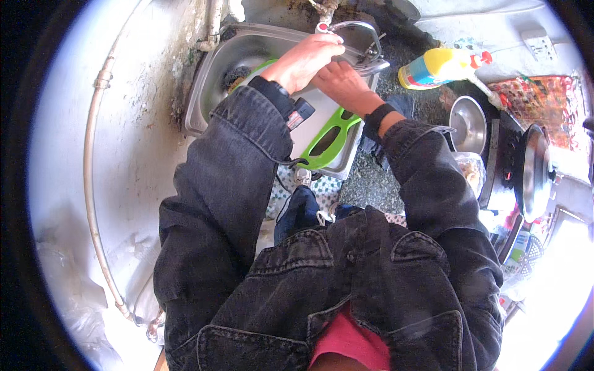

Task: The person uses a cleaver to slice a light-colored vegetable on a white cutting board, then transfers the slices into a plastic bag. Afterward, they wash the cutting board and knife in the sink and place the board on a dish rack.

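My left hand reaches to the faucet at the back of a stainless steel sink, its fingertips at the red-marked knob. Beside and slightly below it is my right hand, its fingers curled under the curved spout; whether it holds anything is hidden. Beneath both hands a white board or tray with a green handled edge lies across the sink. A dark scouring pad sits in the basin to the left, partly covered by the green rim.
A yellow soap bottle with a red cap lies right of the sink on the dark stone counter. Farther right are a steel bowl, a plastic bag and a lidded pan on a stove. A pipe runs along the left wall.
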`<action>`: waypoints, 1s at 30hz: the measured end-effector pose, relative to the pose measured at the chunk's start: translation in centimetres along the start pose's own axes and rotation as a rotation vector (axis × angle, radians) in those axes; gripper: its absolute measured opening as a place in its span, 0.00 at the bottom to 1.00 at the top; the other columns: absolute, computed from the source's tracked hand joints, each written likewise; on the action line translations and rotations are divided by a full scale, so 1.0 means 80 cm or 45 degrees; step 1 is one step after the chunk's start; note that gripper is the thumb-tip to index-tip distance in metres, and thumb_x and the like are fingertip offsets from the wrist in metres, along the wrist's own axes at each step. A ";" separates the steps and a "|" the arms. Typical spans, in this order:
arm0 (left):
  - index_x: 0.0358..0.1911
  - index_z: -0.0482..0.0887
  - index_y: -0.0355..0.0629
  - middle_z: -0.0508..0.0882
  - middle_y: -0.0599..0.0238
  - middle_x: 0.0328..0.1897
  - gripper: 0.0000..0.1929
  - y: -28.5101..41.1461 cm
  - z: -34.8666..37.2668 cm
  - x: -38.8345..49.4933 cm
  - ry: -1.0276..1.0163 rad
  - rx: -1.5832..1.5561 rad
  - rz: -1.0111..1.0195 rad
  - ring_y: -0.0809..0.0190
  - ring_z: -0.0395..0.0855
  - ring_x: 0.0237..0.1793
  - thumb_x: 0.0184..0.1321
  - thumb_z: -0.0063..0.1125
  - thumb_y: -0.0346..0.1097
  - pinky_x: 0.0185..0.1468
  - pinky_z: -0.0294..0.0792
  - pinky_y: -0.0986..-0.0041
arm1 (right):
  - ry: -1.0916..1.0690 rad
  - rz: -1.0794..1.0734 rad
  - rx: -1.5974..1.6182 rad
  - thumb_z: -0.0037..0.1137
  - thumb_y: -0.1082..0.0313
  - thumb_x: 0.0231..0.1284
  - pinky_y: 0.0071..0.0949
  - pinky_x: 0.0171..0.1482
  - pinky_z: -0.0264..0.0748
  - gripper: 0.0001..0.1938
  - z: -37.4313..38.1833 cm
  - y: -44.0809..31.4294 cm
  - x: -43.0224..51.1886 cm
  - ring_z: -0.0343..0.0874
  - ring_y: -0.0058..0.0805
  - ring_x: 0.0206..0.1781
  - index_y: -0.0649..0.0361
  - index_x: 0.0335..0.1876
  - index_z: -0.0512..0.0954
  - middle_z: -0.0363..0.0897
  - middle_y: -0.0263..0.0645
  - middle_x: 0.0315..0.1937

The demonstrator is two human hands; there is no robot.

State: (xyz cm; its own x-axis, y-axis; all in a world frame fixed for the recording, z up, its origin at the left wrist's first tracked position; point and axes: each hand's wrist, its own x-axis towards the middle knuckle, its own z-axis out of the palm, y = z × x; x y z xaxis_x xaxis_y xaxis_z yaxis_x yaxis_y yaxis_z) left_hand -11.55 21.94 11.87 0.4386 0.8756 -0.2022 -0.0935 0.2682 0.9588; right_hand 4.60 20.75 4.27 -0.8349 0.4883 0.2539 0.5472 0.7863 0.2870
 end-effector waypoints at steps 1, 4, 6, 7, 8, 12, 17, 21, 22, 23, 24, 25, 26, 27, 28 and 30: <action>0.57 0.77 0.32 0.80 0.61 0.56 0.15 -0.002 -0.009 -0.001 -0.040 -0.021 0.032 0.66 0.77 0.56 0.68 0.49 0.26 0.59 0.71 0.75 | 0.008 -0.005 0.027 0.53 0.65 0.54 0.31 0.42 0.71 0.05 0.010 -0.002 0.007 0.75 0.30 0.43 0.52 0.35 0.76 0.72 0.32 0.36; 0.59 0.76 0.35 0.79 0.57 0.62 0.16 -0.016 -0.048 -0.030 0.084 0.075 0.220 0.61 0.78 0.60 0.69 0.50 0.30 0.63 0.71 0.69 | -0.047 0.043 0.079 0.53 0.66 0.55 0.31 0.41 0.76 0.05 0.031 -0.006 0.020 0.79 0.33 0.42 0.51 0.37 0.76 0.74 0.34 0.38; 0.58 0.77 0.37 0.81 0.60 0.57 0.17 -0.030 -0.071 -0.057 0.361 -0.233 0.058 0.63 0.78 0.57 0.68 0.52 0.34 0.61 0.70 0.71 | -0.189 0.131 0.207 0.51 0.68 0.59 0.35 0.44 0.80 0.06 0.039 -0.009 0.025 0.82 0.39 0.45 0.54 0.40 0.77 0.75 0.41 0.41; 0.57 0.78 0.36 0.82 0.63 0.53 0.18 -0.037 -0.083 -0.072 0.443 -0.228 0.118 0.65 0.79 0.54 0.67 0.55 0.35 0.57 0.70 0.74 | -0.251 0.222 0.326 0.51 0.69 0.60 0.37 0.46 0.80 0.07 0.042 -0.011 0.027 0.82 0.42 0.47 0.56 0.41 0.77 0.76 0.43 0.42; 0.57 0.78 0.37 0.82 0.64 0.52 0.18 -0.046 -0.091 -0.092 0.603 -0.139 0.060 0.66 0.78 0.52 0.66 0.55 0.36 0.56 0.69 0.75 | -0.292 0.317 0.435 0.50 0.70 0.60 0.39 0.47 0.80 0.07 0.044 -0.012 0.029 0.81 0.44 0.48 0.57 0.42 0.77 0.76 0.46 0.44; 0.58 0.77 0.41 0.79 0.66 0.57 0.18 -0.090 -0.085 -0.170 0.882 -0.004 -0.168 0.66 0.73 0.57 0.67 0.54 0.38 0.62 0.63 0.71 | -0.510 0.547 0.758 0.46 0.74 0.61 0.49 0.54 0.77 0.12 0.045 -0.008 0.033 0.79 0.52 0.54 0.60 0.47 0.77 0.76 0.53 0.49; 0.59 0.75 0.38 0.76 0.68 0.54 0.19 -0.115 -0.039 -0.222 0.883 -0.170 -0.229 0.69 0.72 0.51 0.66 0.55 0.36 0.55 0.65 0.74 | -0.708 0.794 0.669 0.48 0.69 0.58 0.56 0.53 0.69 0.14 0.031 0.005 0.013 0.76 0.50 0.57 0.54 0.50 0.77 0.77 0.47 0.49; 0.57 0.74 0.38 0.76 0.69 0.48 0.18 -0.128 0.006 -0.234 1.028 -0.312 -0.212 0.69 0.72 0.48 0.65 0.56 0.33 0.51 0.66 0.73 | -0.418 0.889 0.753 0.52 0.64 0.58 0.52 0.55 0.70 0.13 0.000 -0.003 -0.038 0.76 0.48 0.56 0.54 0.47 0.78 0.78 0.42 0.49; 0.56 0.74 0.39 0.76 0.68 0.50 0.17 -0.131 0.015 -0.239 1.095 -0.400 -0.279 0.68 0.71 0.49 0.65 0.55 0.34 0.51 0.66 0.72 | -0.244 0.934 0.727 0.53 0.63 0.57 0.50 0.54 0.71 0.11 -0.011 -0.011 -0.057 0.76 0.47 0.54 0.54 0.45 0.79 0.78 0.41 0.47; 0.55 0.74 0.40 0.75 0.67 0.52 0.16 -0.133 0.023 -0.246 1.154 -0.494 -0.315 0.68 0.71 0.51 0.65 0.55 0.34 0.51 0.66 0.71 | -0.168 1.034 0.717 0.53 0.66 0.56 0.49 0.55 0.71 0.11 -0.020 -0.016 -0.073 0.75 0.46 0.55 0.53 0.45 0.79 0.78 0.40 0.46; 0.55 0.72 0.42 0.74 0.65 0.55 0.16 -0.133 0.028 -0.251 1.196 -0.544 -0.410 0.65 0.70 0.54 0.66 0.55 0.36 0.53 0.67 0.66 | -0.165 1.205 0.735 0.54 0.67 0.55 0.49 0.56 0.70 0.12 -0.031 -0.019 -0.093 0.75 0.46 0.55 0.53 0.46 0.79 0.78 0.40 0.47; 0.55 0.72 0.42 0.74 0.64 0.55 0.16 -0.134 0.033 -0.255 1.103 -0.630 -0.428 0.65 0.70 0.54 0.67 0.54 0.37 0.54 0.68 0.65 | -0.055 1.306 0.744 0.54 0.68 0.55 0.48 0.57 0.70 0.13 -0.040 -0.023 -0.114 0.74 0.47 0.56 0.53 0.47 0.79 0.78 0.40 0.47; 0.55 0.72 0.42 0.74 0.64 0.55 0.16 -0.135 0.038 -0.257 1.040 -0.757 -0.468 0.64 0.70 0.54 0.67 0.53 0.37 0.56 0.69 0.64 | -0.085 1.433 0.652 0.54 0.69 0.55 0.49 0.57 0.69 0.14 -0.048 -0.028 -0.134 0.73 0.47 0.57 0.52 0.48 0.78 0.77 0.40 0.49; 0.55 0.72 0.42 0.74 0.64 0.54 0.16 -0.134 0.043 -0.259 1.018 -0.912 -0.529 0.63 0.70 0.54 0.68 0.53 0.38 0.57 0.70 0.63 | -0.107 1.553 0.557 0.54 0.70 0.54 0.50 0.58 0.68 0.16 -0.054 -0.034 -0.152 0.72 0.48 0.59 0.52 0.50 0.78 0.76 0.41 0.52; 0.57 0.73 0.42 0.76 0.61 0.55 0.16 -0.135 0.049 -0.257 0.943 -0.997 -0.576 0.59 0.73 0.56 0.71 0.50 0.39 0.62 0.70 0.58 | -0.239 1.620 0.550 0.57 0.67 0.54 0.53 0.60 0.66 0.21 -0.059 -0.043 -0.167 0.68 0.50 0.63 0.50 0.56 0.75 0.71 0.42 0.58; 0.58 0.72 0.40 0.78 0.60 0.54 0.16 -0.141 0.066 -0.243 0.736 -1.121 -0.594 0.57 0.76 0.55 0.72 0.48 0.38 0.62 0.71 0.58 | -0.331 1.588 0.598 0.62 0.62 0.51 0.58 0.63 0.62 0.29 -0.060 -0.064 -0.187 0.62 0.52 0.67 0.47 0.63 0.70 0.66 0.43 0.64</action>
State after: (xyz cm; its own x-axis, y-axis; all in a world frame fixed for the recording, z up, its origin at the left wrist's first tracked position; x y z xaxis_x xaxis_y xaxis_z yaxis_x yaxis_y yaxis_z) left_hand -14.29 -0.24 6.06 0.1404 0.6094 -0.7803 -0.7211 0.6030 0.3412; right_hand 14.61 7.58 3.45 0.1817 0.9798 -0.0842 0.9128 -0.1998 -0.3563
